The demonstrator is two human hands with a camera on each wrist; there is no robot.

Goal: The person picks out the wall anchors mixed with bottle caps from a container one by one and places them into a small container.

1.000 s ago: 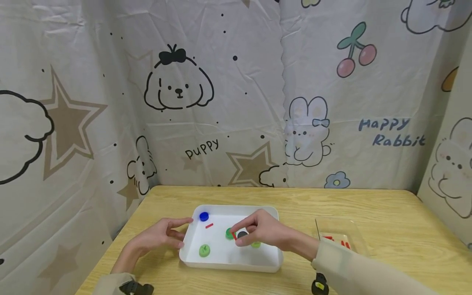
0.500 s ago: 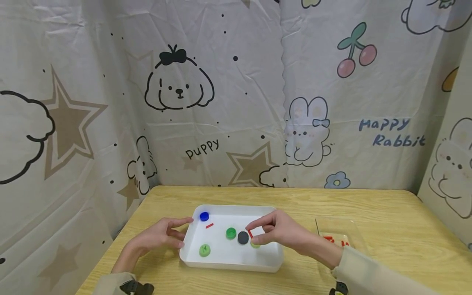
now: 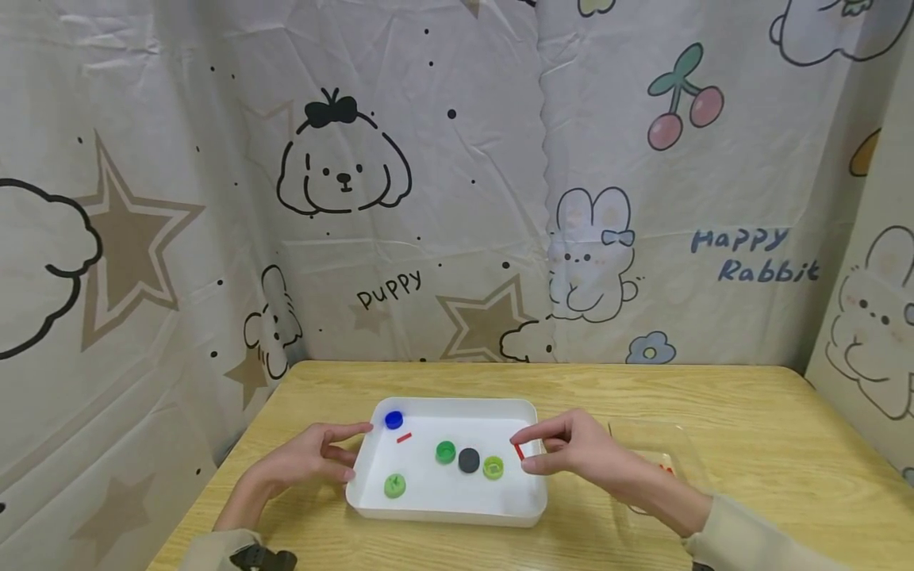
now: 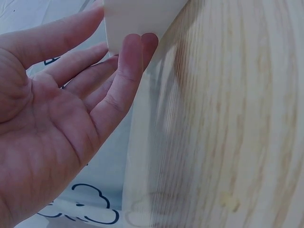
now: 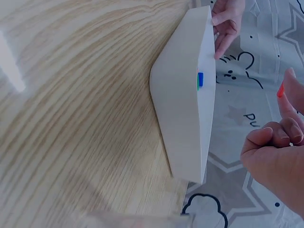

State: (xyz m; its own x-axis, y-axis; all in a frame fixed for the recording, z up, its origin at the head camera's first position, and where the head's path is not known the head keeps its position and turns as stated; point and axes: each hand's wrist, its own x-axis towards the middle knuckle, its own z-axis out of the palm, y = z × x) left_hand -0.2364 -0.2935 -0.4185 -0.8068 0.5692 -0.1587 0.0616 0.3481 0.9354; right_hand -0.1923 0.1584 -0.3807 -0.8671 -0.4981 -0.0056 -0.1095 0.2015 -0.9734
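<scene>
Between thumb and index finger, my right hand pinches a short red stick above the right side of a white tray. The right wrist view also has the red stick at the fingertips. My left hand touches the tray's left side with outstretched fingers; in the left wrist view its fingertips meet the white wall. Inside the tray lie a blue cap, a green cap, a dark grey disc, a yellow-green cap, a light green cap and another red stick.
A clear plastic box with red pieces stands to the tray's right, partly hidden by the right forearm. The wooden table ends at a printed curtain behind and at the sides.
My right hand has moved right across the tray with the red stick, uncovering the green cap, the grey disc and the yellow-green cap. The left hand stays at the tray's left side.
</scene>
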